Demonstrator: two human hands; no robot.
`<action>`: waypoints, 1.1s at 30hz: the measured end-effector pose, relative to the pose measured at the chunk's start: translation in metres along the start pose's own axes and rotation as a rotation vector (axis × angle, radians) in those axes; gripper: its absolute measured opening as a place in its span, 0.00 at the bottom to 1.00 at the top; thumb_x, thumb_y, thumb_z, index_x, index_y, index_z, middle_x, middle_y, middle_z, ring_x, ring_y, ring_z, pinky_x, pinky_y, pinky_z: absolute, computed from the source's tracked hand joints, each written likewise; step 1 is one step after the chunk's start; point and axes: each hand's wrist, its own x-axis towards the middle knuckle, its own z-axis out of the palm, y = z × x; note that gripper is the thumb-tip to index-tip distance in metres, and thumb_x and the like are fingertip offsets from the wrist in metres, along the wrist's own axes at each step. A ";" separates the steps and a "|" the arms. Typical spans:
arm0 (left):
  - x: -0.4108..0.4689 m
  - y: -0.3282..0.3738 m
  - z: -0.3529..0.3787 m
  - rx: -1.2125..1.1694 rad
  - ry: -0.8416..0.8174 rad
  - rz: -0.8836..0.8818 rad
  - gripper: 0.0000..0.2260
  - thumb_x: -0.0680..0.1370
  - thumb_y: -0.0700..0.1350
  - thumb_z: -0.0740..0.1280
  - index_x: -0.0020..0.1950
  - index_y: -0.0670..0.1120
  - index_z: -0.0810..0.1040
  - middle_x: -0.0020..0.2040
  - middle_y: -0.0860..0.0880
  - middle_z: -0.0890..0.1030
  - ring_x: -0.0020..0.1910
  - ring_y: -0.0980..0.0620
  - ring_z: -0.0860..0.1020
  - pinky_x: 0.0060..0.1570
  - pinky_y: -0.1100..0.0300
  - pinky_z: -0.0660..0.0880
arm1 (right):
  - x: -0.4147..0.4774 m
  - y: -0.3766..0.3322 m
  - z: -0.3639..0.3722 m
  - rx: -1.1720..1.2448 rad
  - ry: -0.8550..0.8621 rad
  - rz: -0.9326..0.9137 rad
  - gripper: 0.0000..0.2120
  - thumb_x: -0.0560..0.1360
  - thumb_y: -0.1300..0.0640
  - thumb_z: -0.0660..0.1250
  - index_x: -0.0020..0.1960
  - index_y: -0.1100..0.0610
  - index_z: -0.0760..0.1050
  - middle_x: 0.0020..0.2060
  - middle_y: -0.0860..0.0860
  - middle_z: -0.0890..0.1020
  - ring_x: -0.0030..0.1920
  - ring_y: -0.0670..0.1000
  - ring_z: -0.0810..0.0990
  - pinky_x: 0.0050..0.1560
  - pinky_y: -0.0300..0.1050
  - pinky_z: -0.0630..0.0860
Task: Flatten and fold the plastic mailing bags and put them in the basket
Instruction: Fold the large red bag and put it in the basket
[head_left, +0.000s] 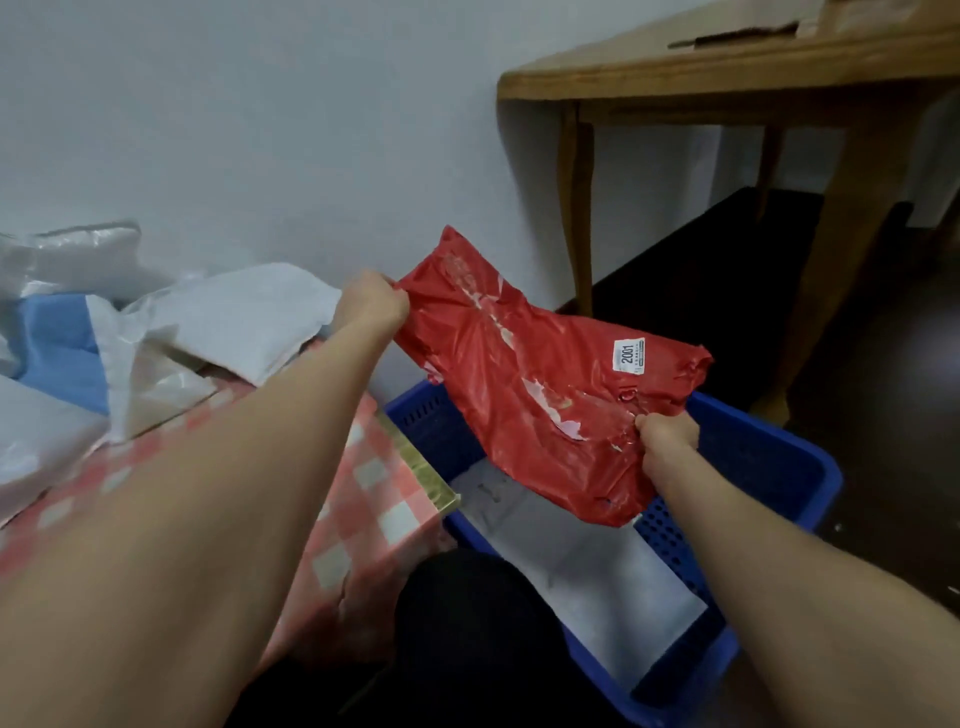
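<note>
Red mailing bag (545, 395), held spread above blue basket (779, 452).
Checked tabletop (363, 499), below the left fingers, carrying crumpled pale bags (244, 317); basket under both hands, flat white bag (587, 577) inside; red bag, creased, stretched between the fingers; left hand (371, 304) pinching its far upper corner; right hand (667, 434), fingers curled round its near edge; white label (628, 354) just beyond the right fingers.
</note>
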 end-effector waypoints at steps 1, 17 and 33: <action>0.000 0.002 0.015 0.031 -0.031 0.015 0.14 0.76 0.41 0.60 0.57 0.44 0.81 0.56 0.40 0.81 0.57 0.40 0.78 0.56 0.53 0.73 | 0.008 0.011 -0.004 -0.004 0.010 0.022 0.08 0.76 0.63 0.61 0.41 0.54 0.73 0.45 0.54 0.80 0.43 0.54 0.78 0.45 0.46 0.74; 0.068 -0.030 0.203 0.517 -0.495 0.165 0.13 0.77 0.38 0.63 0.59 0.36 0.77 0.57 0.36 0.80 0.56 0.38 0.78 0.55 0.50 0.75 | 0.092 0.146 0.020 -0.198 0.112 0.266 0.13 0.76 0.62 0.64 0.59 0.62 0.77 0.55 0.62 0.80 0.52 0.63 0.78 0.53 0.51 0.74; 0.112 -0.052 0.283 1.092 -1.233 0.212 0.22 0.81 0.50 0.62 0.70 0.40 0.70 0.66 0.43 0.75 0.63 0.44 0.75 0.63 0.51 0.72 | 0.106 0.234 0.075 -0.179 0.111 0.437 0.17 0.73 0.65 0.64 0.62 0.62 0.75 0.51 0.63 0.80 0.50 0.64 0.80 0.53 0.57 0.78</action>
